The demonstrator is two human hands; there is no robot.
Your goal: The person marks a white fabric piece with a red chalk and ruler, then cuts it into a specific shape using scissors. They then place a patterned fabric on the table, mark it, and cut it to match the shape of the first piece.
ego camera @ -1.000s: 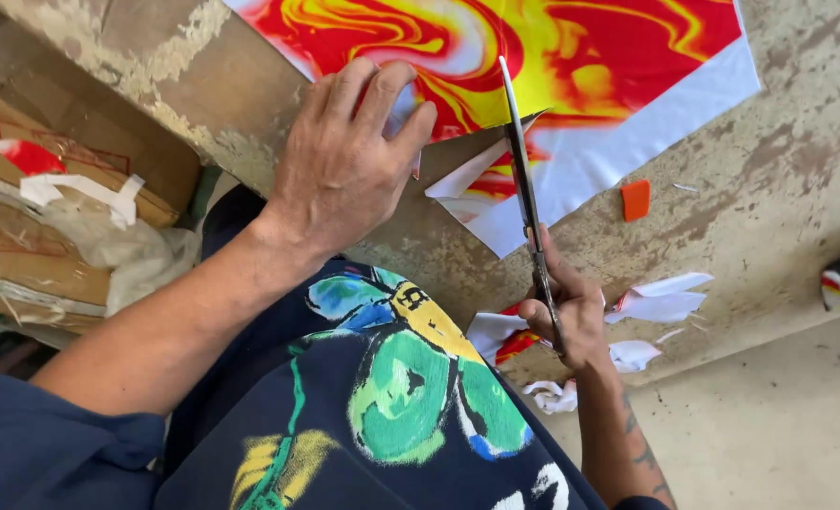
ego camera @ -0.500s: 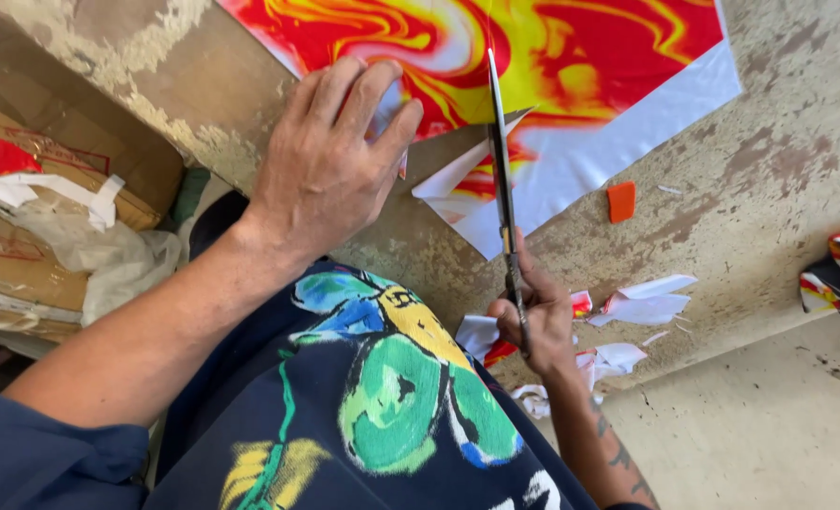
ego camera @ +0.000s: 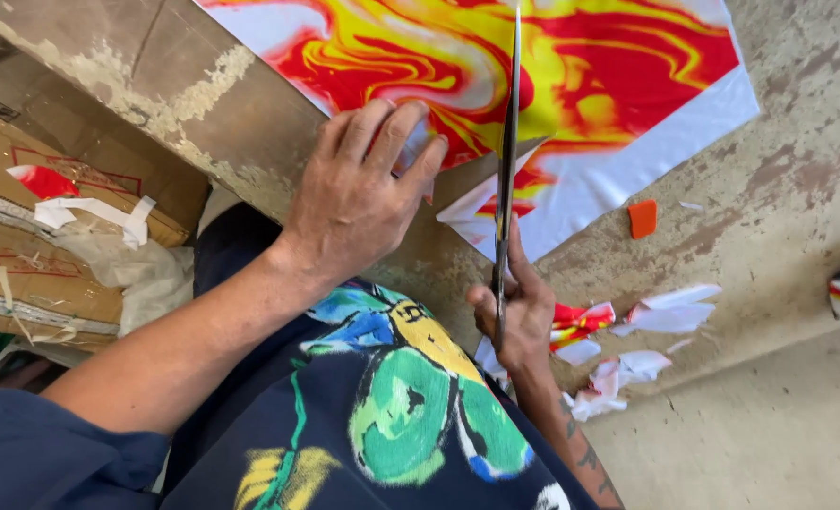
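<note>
A sheet of fabric printed with red, yellow and white swirls lies on a worn wooden table. My left hand presses flat on the sheet's near edge, fingers spread. My right hand grips the handles of long scissors, whose blades run away from me into the fabric. A cut corner of the sheet folds over just left of the blades.
Small fabric offcuts lie on the table at the right, with an orange scrap. Cardboard boxes with tape and plastic stand at the left. My patterned dark shirt fills the lower middle.
The scissors have advanced farther into the fabric, away from me, lengthening the cut. My left hand stays pressed on the sheet.
</note>
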